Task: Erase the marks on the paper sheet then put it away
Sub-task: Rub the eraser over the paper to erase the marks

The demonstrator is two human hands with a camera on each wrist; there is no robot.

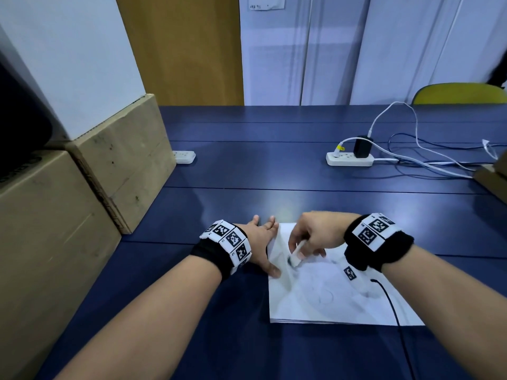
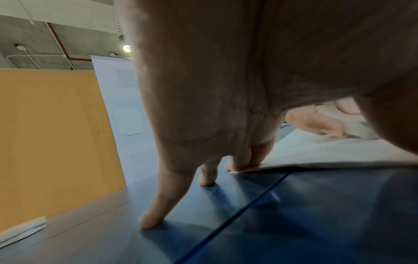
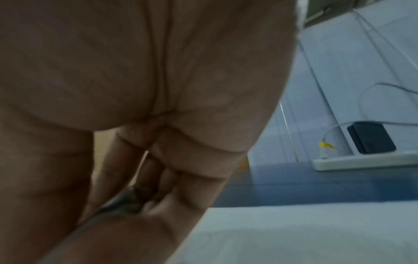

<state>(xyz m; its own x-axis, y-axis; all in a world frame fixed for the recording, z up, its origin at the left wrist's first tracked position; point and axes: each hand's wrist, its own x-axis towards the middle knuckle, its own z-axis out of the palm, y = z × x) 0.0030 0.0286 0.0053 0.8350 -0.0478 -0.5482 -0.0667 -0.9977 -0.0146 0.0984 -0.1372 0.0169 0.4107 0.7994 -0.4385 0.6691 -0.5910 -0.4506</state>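
A white paper sheet (image 1: 329,294) with faint pencil marks lies on the blue table (image 1: 274,165) near its front edge. My left hand (image 1: 260,242) lies flat, fingers spread, pressing the sheet's left edge; its fingertips (image 2: 239,164) sit on the paper's corner (image 2: 316,151). My right hand (image 1: 310,239) pinches a white eraser (image 1: 296,255) with a darkened tip, held down against the sheet's upper left part. In the right wrist view the curled fingers (image 3: 140,187) hide most of the eraser, and the paper (image 3: 316,232) shows below.
Cardboard boxes (image 1: 82,201) stand along the left side. A white power strip (image 1: 349,158) with a black adapter and trailing cables sits at the back right; another strip (image 1: 184,156) lies by the boxes. A black cable (image 1: 395,311) crosses the sheet's right side. A yellow chair (image 1: 461,93) stands behind.
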